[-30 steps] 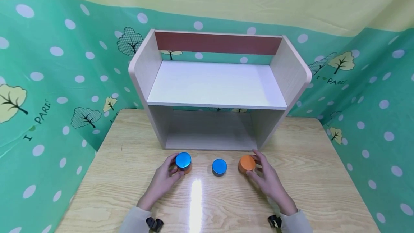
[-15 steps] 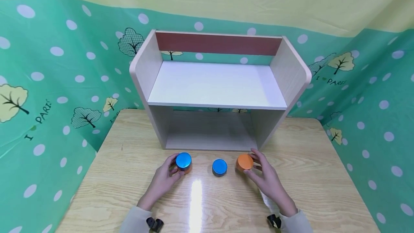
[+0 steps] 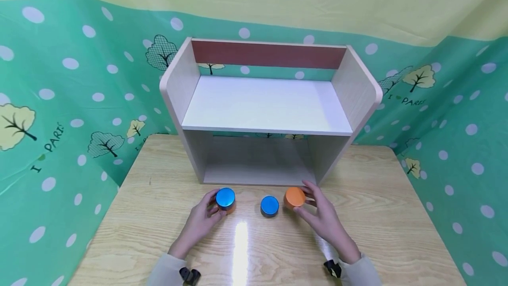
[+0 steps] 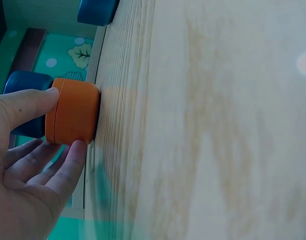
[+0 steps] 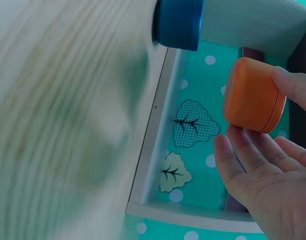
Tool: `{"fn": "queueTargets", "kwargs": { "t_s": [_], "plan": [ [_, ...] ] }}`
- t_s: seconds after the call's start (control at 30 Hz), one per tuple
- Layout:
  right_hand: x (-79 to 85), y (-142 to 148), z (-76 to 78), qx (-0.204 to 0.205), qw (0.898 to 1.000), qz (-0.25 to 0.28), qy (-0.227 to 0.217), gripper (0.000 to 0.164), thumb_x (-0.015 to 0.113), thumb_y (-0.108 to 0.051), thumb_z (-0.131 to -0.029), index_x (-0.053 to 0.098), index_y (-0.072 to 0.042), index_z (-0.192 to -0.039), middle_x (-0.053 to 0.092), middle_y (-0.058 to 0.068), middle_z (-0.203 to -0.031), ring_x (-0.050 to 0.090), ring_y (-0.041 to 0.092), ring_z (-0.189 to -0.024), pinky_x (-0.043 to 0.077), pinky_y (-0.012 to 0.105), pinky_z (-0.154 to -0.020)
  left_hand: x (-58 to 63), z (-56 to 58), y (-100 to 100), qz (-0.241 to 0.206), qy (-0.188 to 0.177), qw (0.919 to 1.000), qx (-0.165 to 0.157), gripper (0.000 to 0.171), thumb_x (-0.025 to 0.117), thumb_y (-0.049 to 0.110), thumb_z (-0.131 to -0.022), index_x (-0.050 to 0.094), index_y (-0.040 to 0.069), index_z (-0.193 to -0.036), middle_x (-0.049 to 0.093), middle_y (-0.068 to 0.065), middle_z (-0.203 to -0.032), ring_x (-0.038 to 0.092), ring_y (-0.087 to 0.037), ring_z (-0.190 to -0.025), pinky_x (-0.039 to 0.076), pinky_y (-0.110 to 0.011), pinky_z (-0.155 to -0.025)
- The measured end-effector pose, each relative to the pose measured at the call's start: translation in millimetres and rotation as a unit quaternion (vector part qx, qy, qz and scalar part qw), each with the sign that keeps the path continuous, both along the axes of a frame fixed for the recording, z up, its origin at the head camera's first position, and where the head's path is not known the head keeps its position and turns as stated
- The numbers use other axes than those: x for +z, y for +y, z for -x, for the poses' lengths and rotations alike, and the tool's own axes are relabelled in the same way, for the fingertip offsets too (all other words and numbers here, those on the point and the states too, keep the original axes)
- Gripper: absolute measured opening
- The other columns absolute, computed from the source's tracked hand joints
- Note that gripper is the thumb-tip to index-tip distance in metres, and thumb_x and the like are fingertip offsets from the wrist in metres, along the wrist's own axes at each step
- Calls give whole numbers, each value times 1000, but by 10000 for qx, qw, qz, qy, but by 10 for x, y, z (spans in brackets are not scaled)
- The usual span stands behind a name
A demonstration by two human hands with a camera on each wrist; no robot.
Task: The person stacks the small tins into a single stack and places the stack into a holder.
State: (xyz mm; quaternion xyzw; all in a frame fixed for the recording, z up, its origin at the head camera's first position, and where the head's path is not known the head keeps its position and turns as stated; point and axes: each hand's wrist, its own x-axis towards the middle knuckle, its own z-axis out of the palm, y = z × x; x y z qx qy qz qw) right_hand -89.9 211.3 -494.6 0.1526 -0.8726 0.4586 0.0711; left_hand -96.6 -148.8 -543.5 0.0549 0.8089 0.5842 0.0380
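Two round lidded tins stand stacked at the left, a blue tin (image 3: 225, 197) on top of an orange tin (image 4: 75, 112) that rests on the table. My left hand (image 3: 203, 215) has its thumb and fingers around the orange one, near its seam. To the right, my right hand (image 3: 323, 217) grips a second orange tin (image 3: 294, 198) between thumb and fingertips. The right wrist view shows that tin (image 5: 254, 95) raised off the table. Between the hands sits another blue tin (image 3: 270, 206), untouched, on the table.
Behind the tins stands a pale two-level shelf unit (image 3: 266, 105) with a reddish back rail (image 3: 267, 53). Its bottom front edge lies close to the tins. A patterned green curtain (image 3: 91, 114) surrounds the wooden table (image 3: 139, 215).
My right hand has lifted its orange tin and carried it left, nearer to the middle blue tin. The left hand and its stack have stayed in place.
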Motion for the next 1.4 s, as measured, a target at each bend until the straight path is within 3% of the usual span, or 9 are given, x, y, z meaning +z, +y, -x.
{"fn": "queueTargets", "kwargs": {
  "t_s": [0.57, 1.07, 1.4],
  "plan": [
    [116, -184, 119, 431, 9990, 22, 67, 78, 83, -6, -82, 41, -8, -148, 60, 7, -134, 58, 26, -121, 57, 47, -92, -16, -20, -15, -48, 11, 10000, 2, 68, 78, 0, -86, 46, 4, -145, 53, -19, -140, 52, -36, -129, 52, -38, -100],
    [208, -380, 216, 932, 9956, -42, 110, 79, 82, -9, -84, 38, -8, -150, 58, 7, -136, 56, 21, -123, 57, 38, -95, -4, -17, -15, -129, -74, 9999, 1, 66, 77, 0, -86, 48, 6, -145, 52, -21, -141, 51, -37, -130, 51, -40, -100],
    [272, -524, 310, 1209, 9924, -113, 197, 79, 82, -9, -85, 38, -9, -150, 58, 4, -136, 56, 18, -123, 56, 45, -95, 2, -10, -23, -3, 3, 10000, -8, 65, 76, -2, -87, 47, 4, -145, 53, -20, -141, 52, -37, -129, 52, -38, -101]
  ]
}}
